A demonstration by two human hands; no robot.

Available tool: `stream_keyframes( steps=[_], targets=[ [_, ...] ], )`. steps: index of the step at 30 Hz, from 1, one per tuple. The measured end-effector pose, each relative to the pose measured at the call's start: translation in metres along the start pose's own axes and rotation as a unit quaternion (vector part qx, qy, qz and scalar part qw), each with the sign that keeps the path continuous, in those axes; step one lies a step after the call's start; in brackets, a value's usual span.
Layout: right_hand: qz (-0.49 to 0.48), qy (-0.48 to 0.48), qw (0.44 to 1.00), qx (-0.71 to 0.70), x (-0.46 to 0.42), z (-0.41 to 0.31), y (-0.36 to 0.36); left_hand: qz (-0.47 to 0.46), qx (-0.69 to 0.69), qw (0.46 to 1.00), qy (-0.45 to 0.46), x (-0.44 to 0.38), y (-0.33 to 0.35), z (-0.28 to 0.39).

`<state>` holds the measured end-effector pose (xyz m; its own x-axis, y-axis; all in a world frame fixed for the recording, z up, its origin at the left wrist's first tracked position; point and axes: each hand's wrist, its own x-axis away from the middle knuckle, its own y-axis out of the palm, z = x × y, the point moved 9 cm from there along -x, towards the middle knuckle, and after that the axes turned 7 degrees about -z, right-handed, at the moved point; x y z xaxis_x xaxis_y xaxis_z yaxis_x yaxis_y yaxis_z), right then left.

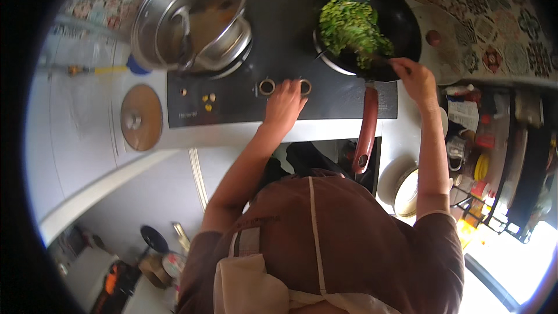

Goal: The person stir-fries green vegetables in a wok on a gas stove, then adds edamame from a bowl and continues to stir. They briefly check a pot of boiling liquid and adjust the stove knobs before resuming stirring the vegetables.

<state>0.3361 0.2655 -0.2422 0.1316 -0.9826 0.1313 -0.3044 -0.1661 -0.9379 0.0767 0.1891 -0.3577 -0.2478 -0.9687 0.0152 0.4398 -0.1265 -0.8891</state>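
My right hand (416, 78) grips the handle of a cooking utensil, probably a spatula (377, 58), whose blurred end reaches into chopped greens (348, 26). The greens lie in a dark wok (403, 26) on the right burner, its red-brown handle (367, 135) pointing towards me. My left hand (285, 102) is at the front of the black cooktop (283, 43), fingertips against the right stove knob (306, 87). Whether the fingers grip that knob is hard to see. Just left of them is the other knob (267, 87).
A large steel pot (146, 30) with a ladle (185, 35) tilts over a smaller steel vessel (233, 43) at left. A glass lid (141, 126) lies beside the cooktop. Small food bits (208, 100) dot its surface. On the right are a pale bowl (405, 194) and a crowded rack (479, 148).
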Motion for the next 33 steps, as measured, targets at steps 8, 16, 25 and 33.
stream_keyframes(
  steps=[8, 16, 25, 33],
  targets=[
    [0.055, 0.046, 0.997, 0.032, 0.012, 0.036, -0.012, 0.113, 0.125, 0.986, -0.011, -0.002, 0.023, -0.030],
    [0.129, -0.012, 0.988, 0.088, 0.058, 0.021, -0.007, 0.180, 0.230, 0.955, -0.049, 0.016, 0.052, -0.027],
    [0.106, -0.060, 0.983, 0.138, 0.075, 0.032, 0.029, 0.259, 0.272, 0.926, -0.041, 0.022, 0.066, -0.037],
    [0.122, -0.051, 0.983, 0.129, 0.081, 0.042, 0.027, 0.311, 0.292, 0.904, -0.043, 0.023, 0.057, -0.045]
  ],
)
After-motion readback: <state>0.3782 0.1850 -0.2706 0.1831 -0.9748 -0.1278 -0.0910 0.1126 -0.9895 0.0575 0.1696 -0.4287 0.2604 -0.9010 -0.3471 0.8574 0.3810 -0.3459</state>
